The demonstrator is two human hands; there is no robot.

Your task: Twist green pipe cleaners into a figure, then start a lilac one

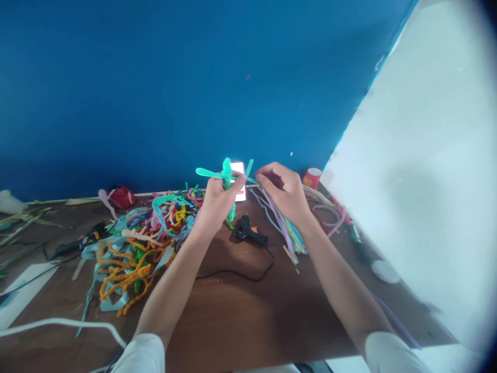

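Observation:
My left hand point(223, 199) is closed around a turquoise pipe-cleaner figure point(227, 168), with a thick twisted stem upright and a looped strand sticking out to the left. A thinner green strand point(250, 180) runs from it to the right. My right hand point(282, 189) pinches the end of that strand between thumb and fingertips. Both hands are raised above the table. Behind them a phone with a lit screen point(241, 196) leans near the wall, partly covered by my left hand. Below lies a black glue gun point(250, 231).
A tangled heap of colourful pipe cleaners point(132, 264) spreads over the left of the table. Bundled lilac and blue pipe cleaners point(287, 233) lie by my right forearm. A red paper cup point(311, 177) stands by the wall. The glue gun's black cord point(240, 274) crosses the brown tabletop point(233, 321).

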